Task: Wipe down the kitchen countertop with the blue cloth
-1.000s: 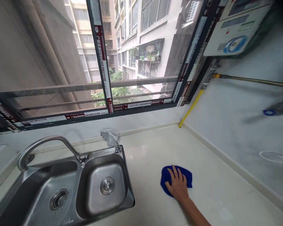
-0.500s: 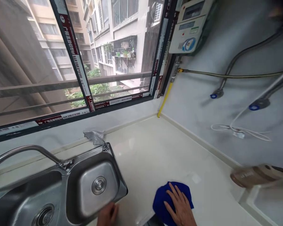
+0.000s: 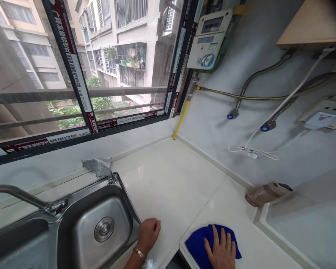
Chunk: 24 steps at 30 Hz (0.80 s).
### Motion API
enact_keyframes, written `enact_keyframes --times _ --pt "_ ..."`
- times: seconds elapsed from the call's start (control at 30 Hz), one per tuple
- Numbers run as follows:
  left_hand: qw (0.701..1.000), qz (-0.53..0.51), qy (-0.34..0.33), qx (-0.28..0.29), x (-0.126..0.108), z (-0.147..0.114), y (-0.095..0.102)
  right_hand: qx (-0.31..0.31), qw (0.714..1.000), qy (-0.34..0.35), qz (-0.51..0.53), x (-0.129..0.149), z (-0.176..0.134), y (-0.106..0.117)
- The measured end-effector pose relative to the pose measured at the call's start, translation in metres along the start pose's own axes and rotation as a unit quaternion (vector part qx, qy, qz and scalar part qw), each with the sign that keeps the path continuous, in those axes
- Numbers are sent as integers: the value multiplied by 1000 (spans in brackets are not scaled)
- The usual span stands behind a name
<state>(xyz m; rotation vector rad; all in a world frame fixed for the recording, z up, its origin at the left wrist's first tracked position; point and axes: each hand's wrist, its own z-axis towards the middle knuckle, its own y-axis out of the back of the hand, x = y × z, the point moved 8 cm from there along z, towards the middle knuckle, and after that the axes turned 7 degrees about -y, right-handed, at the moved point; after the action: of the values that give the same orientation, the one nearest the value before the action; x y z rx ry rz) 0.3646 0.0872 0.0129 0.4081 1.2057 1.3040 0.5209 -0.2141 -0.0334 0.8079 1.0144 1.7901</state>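
Note:
A dark blue cloth (image 3: 197, 244) lies spread on the pale countertop (image 3: 168, 179) near the front edge. My right hand (image 3: 221, 248) rests flat on it, fingers spread, pressing the cloth against the surface. My left hand (image 3: 149, 233) is curled into a fist beside the front right corner of the steel sink (image 3: 134, 213), and nothing shows in its fingers. A metal bracelet (image 3: 140, 254) circles that wrist. Just below the left hand, a bit of clear, crinkled material (image 3: 150, 263) shows at the bottom of the picture.
A curved faucet (image 3: 19, 194) stands behind the sink, with a silvery plastic wrapping (image 3: 98, 166) at its back corner. A brown container (image 3: 267, 193) lies at the right by the wall. A yellow pipe (image 3: 182, 118), hoses and a white cable (image 3: 257, 151) run along the wall.
The view has swung to the right. My left hand has come further into view, up beside the sink corner, still in a fist. My right hand remains flat on the blue cloth.

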Motion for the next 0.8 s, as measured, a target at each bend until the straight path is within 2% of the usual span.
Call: enact_keyframes --times 0.17,0.27,0.5,0.8 --pt "1000 26 1 -4 -8 -4 -4 17 1000 19 -11 8 16 -14" --pt "999 39 0 0 -8 -3 -4 35 999 22 -17 28 32 -26" --pt "998 66 -13 -1 -9 2 -2 65 995 77 9 109 77 -47" --pt "996 89 -31 -2 -10 3 -6 95 972 190 103 221 116 -58"
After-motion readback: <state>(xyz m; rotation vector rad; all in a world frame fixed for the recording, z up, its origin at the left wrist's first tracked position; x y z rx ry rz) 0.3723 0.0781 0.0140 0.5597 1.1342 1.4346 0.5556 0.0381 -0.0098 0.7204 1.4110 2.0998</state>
